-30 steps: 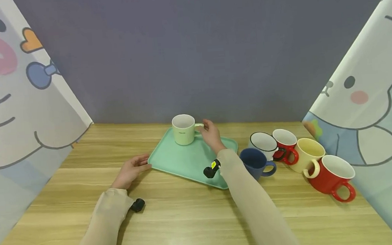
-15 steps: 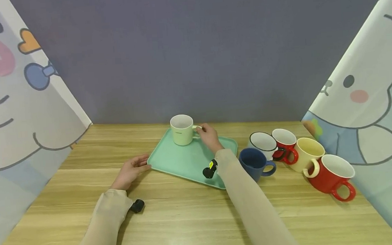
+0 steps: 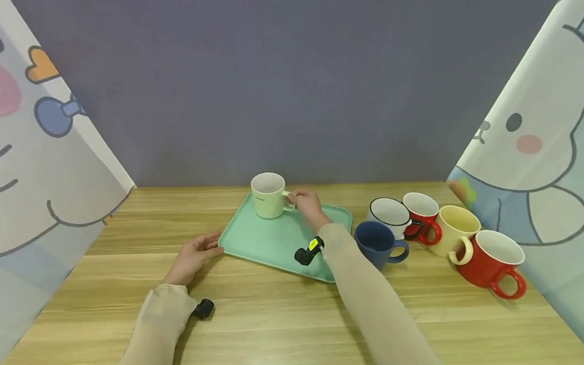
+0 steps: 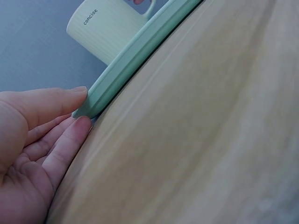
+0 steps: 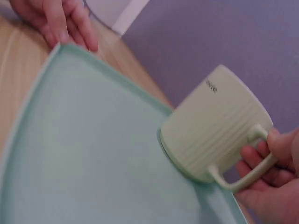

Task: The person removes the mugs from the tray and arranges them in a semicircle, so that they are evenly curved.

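A pale green ribbed mug (image 3: 269, 198) with the word "concise" stands upright at the far left part of a mint green tray (image 3: 271, 252). My right hand (image 3: 308, 205) grips the mug's handle (image 5: 247, 179), fingers passing through the loop and thumb on top. At the tray's near left corner, my left hand (image 3: 194, 258) pinches the edge. In the left wrist view the thumb (image 4: 60, 103) lies at the rim and a fingertip sits low at the corner, close to the table.
Right of the tray stand a blue mug (image 3: 375, 244), a white mug with a black rim (image 3: 388, 216), a small red mug (image 3: 421, 210), a yellow mug (image 3: 455, 230) and a larger red mug (image 3: 490, 256). A grey panel (image 3: 244, 84) closes off the wooden table's (image 3: 262, 331) back.
The pale green mug has turned slightly, its handle swinging toward me and its lettering shifting left. My right hand has followed the handle, its fingers closing further round it. The left hand stays put.
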`<state>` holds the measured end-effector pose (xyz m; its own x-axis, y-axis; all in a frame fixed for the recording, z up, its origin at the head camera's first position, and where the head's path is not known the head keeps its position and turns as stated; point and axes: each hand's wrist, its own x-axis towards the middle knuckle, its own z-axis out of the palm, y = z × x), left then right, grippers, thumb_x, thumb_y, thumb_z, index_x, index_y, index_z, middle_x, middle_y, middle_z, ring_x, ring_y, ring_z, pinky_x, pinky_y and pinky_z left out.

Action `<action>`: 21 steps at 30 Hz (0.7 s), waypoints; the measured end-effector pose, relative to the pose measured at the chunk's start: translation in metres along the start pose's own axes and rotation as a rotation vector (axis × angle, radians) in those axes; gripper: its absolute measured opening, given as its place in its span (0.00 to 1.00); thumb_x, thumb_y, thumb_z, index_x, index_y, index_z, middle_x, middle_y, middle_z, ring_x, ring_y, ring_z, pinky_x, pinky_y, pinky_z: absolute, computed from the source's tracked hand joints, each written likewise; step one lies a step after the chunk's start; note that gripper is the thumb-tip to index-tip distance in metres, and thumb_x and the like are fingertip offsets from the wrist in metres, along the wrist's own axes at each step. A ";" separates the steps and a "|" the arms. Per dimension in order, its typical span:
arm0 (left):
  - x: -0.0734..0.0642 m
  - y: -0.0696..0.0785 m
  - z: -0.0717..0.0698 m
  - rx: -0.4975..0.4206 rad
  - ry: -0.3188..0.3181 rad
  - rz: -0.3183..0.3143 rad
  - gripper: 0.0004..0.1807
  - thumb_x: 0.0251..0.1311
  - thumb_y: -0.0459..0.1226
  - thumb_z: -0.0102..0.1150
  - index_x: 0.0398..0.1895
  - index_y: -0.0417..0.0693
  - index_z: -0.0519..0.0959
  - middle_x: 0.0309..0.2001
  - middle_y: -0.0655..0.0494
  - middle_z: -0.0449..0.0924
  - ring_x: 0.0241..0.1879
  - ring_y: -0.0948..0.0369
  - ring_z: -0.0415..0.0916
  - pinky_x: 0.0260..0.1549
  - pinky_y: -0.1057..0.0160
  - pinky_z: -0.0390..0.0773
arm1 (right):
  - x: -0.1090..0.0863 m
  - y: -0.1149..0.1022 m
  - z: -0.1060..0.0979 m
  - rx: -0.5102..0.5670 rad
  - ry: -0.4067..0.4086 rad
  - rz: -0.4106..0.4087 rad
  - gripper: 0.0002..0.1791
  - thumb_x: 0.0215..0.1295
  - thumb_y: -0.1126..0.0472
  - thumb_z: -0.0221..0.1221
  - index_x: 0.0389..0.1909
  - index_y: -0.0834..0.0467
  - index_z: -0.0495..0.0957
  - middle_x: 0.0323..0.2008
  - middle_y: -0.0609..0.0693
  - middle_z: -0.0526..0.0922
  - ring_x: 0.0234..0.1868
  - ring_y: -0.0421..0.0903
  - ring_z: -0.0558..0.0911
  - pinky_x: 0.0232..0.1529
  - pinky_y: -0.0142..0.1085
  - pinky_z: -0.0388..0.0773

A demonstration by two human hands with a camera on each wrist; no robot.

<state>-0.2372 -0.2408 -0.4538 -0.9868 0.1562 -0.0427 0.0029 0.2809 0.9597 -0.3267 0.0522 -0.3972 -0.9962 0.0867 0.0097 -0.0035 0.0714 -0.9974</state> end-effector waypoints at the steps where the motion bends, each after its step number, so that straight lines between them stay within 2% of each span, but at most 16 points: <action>1: 0.000 0.000 0.000 0.004 0.000 0.000 0.33 0.69 0.36 0.61 0.72 0.31 0.62 0.67 0.34 0.67 0.65 0.44 0.66 0.56 0.68 0.73 | -0.001 0.000 0.002 0.016 0.006 0.009 0.16 0.69 0.69 0.58 0.20 0.58 0.72 0.33 0.57 0.86 0.39 0.49 0.82 0.37 0.34 0.69; 8: 0.000 -0.002 0.001 0.000 0.002 0.002 0.33 0.69 0.36 0.61 0.72 0.31 0.63 0.66 0.34 0.68 0.65 0.44 0.66 0.56 0.67 0.74 | -0.004 0.000 0.007 0.119 0.043 0.045 0.15 0.69 0.71 0.57 0.20 0.59 0.74 0.26 0.50 0.81 0.35 0.44 0.79 0.39 0.34 0.70; 14: -0.001 -0.001 0.001 0.006 -0.002 -0.004 0.33 0.69 0.36 0.61 0.72 0.32 0.62 0.67 0.35 0.67 0.65 0.44 0.66 0.56 0.66 0.74 | -0.001 -0.004 0.005 0.222 0.049 0.095 0.06 0.70 0.71 0.57 0.32 0.69 0.76 0.40 0.64 0.85 0.47 0.54 0.84 0.54 0.42 0.76; 15: -0.001 -0.001 0.001 0.007 -0.002 -0.002 0.33 0.69 0.37 0.61 0.72 0.32 0.62 0.67 0.35 0.67 0.65 0.44 0.65 0.56 0.66 0.74 | -0.003 -0.007 0.003 0.241 0.034 0.086 0.05 0.70 0.71 0.58 0.34 0.70 0.76 0.41 0.65 0.85 0.47 0.54 0.84 0.54 0.42 0.76; 16: 0.000 -0.001 0.001 0.005 -0.002 0.000 0.33 0.69 0.37 0.61 0.72 0.32 0.62 0.67 0.34 0.67 0.65 0.44 0.65 0.56 0.66 0.74 | 0.007 0.002 0.002 0.287 -0.002 0.046 0.06 0.68 0.70 0.61 0.33 0.69 0.76 0.40 0.63 0.85 0.45 0.53 0.85 0.52 0.40 0.78; 18: 0.000 -0.001 0.001 0.005 -0.002 0.001 0.33 0.69 0.37 0.61 0.72 0.32 0.62 0.67 0.34 0.67 0.65 0.44 0.65 0.56 0.67 0.73 | 0.011 0.004 0.000 0.299 -0.024 0.031 0.06 0.67 0.69 0.61 0.35 0.70 0.77 0.40 0.63 0.85 0.45 0.53 0.85 0.52 0.41 0.79; 21: 0.000 -0.001 0.000 0.006 -0.005 0.003 0.33 0.69 0.37 0.61 0.72 0.32 0.62 0.67 0.34 0.67 0.65 0.44 0.65 0.55 0.68 0.73 | 0.007 -0.004 -0.003 0.297 -0.052 0.028 0.05 0.68 0.70 0.60 0.37 0.71 0.77 0.39 0.62 0.85 0.45 0.53 0.85 0.53 0.43 0.79</action>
<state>-0.2375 -0.2412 -0.4550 -0.9860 0.1614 -0.0412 0.0068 0.2863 0.9581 -0.3330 0.0559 -0.3926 -0.9994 0.0325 -0.0141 0.0065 -0.2248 -0.9744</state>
